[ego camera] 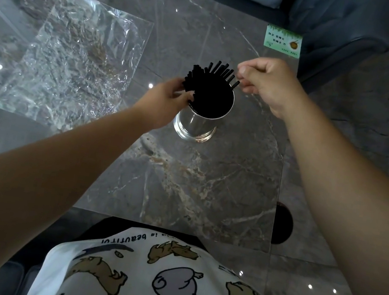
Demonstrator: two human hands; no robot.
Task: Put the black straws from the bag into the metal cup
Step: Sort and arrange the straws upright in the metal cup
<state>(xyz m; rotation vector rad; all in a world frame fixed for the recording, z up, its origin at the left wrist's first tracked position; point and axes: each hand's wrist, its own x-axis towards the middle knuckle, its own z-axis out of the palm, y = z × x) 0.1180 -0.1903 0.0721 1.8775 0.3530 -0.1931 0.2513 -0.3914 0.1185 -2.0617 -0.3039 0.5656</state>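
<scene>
The grey marble surface (pixel 207 187) fills most of the view, and the metal cup (pixel 196 125) stands upright on it near the middle. Left of the cup, well apart from it, the clear plastic bag (pixel 75 61) lies flat and crumpled on the surface; no straws can be made out inside it. Beyond the cup to its right, at the surface's far corner, lies a small green card (pixel 283 41) with print too small to read. The black straws (pixel 211 79) stand in the cup, filling its dark mouth and fanning out over its far rim. The right hand (pixel 268 82) sits just right of the cup's rim, fingers curled in, with thumb and forefinger pinched on the tip of the rightmost straw (pixel 235 84). The left hand (pixel 168 98) reaches to the cup's left side, its fingers bent around the leftmost ends of the straw bundle and touching them near the rim; how firmly it grips cannot be told. Nearest the camera, below the cup, shows a white shirt (pixel 168 282) printed with cartoon animals
</scene>
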